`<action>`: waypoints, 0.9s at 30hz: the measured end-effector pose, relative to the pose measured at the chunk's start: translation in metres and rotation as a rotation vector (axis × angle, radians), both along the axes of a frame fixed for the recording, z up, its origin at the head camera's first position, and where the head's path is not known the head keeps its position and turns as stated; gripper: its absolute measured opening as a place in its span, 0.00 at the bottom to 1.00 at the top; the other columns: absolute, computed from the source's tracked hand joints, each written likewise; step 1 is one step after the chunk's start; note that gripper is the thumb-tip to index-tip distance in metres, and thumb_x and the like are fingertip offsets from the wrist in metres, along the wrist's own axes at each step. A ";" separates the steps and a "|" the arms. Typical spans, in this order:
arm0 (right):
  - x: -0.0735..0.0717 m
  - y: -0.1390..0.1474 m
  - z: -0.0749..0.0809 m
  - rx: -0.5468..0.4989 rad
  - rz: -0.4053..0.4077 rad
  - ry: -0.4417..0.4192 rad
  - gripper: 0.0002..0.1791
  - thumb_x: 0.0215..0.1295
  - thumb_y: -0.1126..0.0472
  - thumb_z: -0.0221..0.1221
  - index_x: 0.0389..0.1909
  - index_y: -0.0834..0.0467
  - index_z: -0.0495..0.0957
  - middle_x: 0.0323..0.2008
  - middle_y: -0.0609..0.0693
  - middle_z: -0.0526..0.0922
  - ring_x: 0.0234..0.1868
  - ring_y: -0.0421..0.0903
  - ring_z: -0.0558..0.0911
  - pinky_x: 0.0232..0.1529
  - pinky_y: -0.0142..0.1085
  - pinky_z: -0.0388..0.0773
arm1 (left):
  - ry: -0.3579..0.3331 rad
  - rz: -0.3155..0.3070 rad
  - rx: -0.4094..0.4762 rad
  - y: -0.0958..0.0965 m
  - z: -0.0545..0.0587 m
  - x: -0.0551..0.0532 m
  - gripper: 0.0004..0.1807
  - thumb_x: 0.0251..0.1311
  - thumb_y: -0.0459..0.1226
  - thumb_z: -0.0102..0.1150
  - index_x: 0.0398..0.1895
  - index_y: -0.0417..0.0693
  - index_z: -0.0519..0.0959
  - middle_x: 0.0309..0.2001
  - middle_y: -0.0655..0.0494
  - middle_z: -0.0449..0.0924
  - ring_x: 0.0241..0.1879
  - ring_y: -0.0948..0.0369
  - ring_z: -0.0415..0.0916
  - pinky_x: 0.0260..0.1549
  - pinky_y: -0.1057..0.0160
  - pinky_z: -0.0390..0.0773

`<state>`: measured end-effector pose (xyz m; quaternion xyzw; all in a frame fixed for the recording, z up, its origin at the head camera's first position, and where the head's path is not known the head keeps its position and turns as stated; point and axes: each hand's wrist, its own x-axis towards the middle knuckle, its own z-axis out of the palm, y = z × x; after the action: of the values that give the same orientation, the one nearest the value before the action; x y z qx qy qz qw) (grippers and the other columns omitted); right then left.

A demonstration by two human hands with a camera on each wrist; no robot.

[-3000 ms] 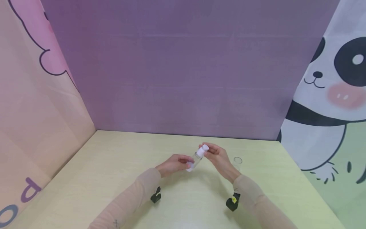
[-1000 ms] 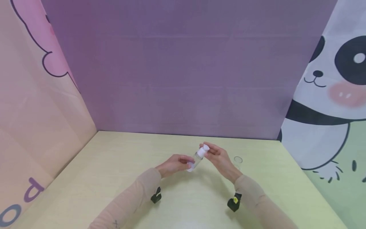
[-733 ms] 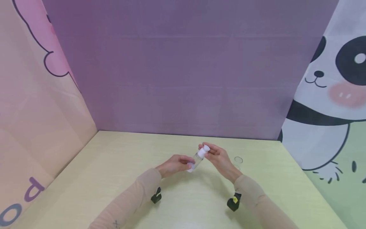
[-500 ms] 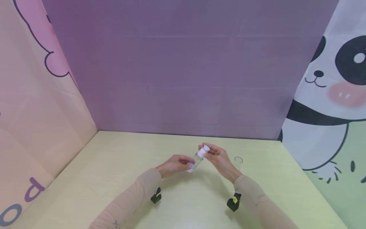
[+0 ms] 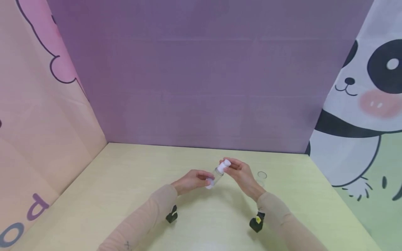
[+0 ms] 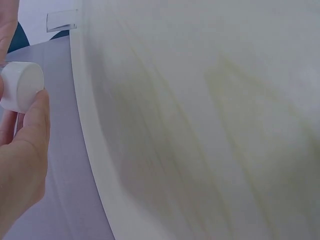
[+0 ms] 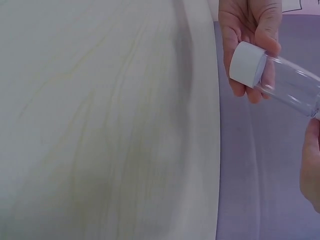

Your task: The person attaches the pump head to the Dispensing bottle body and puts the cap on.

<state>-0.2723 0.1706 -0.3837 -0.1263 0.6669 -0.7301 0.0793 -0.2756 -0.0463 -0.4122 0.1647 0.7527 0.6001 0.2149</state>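
Above the middle of the table, a small clear pump bottle (image 5: 216, 176) is held slantwise between the two hands. My left hand (image 5: 192, 181) grips its white base (image 7: 247, 64) between thumb and fingers. At the upper end, the fingers of my right hand (image 5: 241, 174) pinch the white pump top (image 5: 223, 166). The bottle's clear wall (image 7: 290, 85) shows in the right wrist view, where the pump top is mostly cut off at the edge. In the left wrist view the white base (image 6: 27, 86) sits in the left fingers.
A clear, round-rimmed cap (image 5: 262, 175) stands on the pale wooden table (image 5: 141, 164), right of the right hand and partly behind the wrist. A purple backdrop (image 5: 201, 87) rises at the table's far edge, with printed cloth panels (image 5: 351, 153) on both sides.
The hands keep nearly the same place and hold. The pump top and right fingers have shifted very slightly; the clear cap stays where it was.
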 end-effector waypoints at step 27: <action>-0.006 -0.007 -0.007 0.112 -0.150 -0.059 0.24 0.54 0.64 0.63 0.52 0.66 0.69 0.40 0.47 0.80 0.43 0.40 0.78 0.53 0.37 0.73 | -0.025 0.020 -0.023 -0.003 -0.003 -0.003 0.16 0.60 0.34 0.55 0.52 0.45 0.76 0.52 0.48 0.76 0.49 0.58 0.73 0.53 0.57 0.72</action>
<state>-0.2784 0.1633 -0.3907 -0.0499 0.7117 -0.6989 0.0508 -0.2786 -0.0488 -0.4150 0.1470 0.7585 0.5955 0.2203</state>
